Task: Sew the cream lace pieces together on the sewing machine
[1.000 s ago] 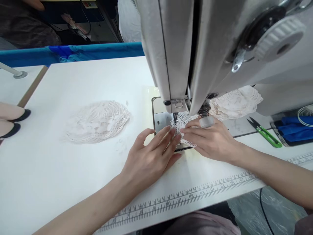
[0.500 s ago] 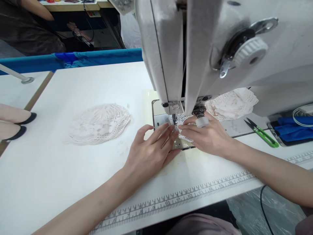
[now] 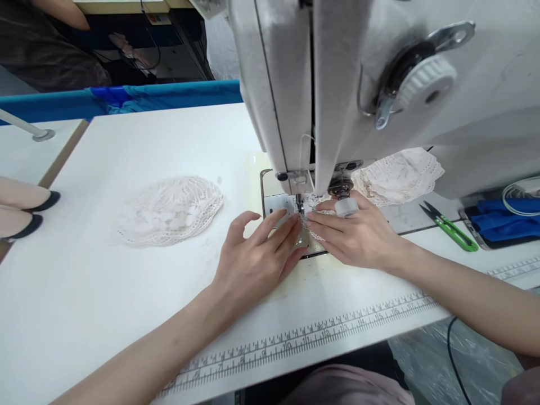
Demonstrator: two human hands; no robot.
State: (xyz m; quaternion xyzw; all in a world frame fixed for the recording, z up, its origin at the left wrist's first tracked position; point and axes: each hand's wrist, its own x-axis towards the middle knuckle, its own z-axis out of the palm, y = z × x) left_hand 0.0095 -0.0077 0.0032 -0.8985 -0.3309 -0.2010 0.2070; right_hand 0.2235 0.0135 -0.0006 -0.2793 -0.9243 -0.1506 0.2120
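My left hand (image 3: 255, 256) lies flat on the white table, fingers stretched toward the needle plate (image 3: 280, 205) of the sewing machine (image 3: 337, 84). My right hand (image 3: 356, 236) also lies flat, fingers pressing a small white lace piece (image 3: 311, 203) down under the presser foot. A white thimble-like ring (image 3: 346, 207) sits on one right finger. The fingertips of both hands meet at the lace, just in front of the needle.
A pile of white lace pieces (image 3: 169, 211) lies left of the machine, another pile (image 3: 399, 174) behind the machine arm. Green thread snips (image 3: 449, 226) and a blue item (image 3: 502, 222) lie at right. A ruler strip (image 3: 316, 334) runs along the table's front edge. Black-tipped objects (image 3: 25, 211) sit far left.
Both hands have slid a little toward the needle with the lace, and more of the piece now lies under the presser foot. The camera view shifted slightly.
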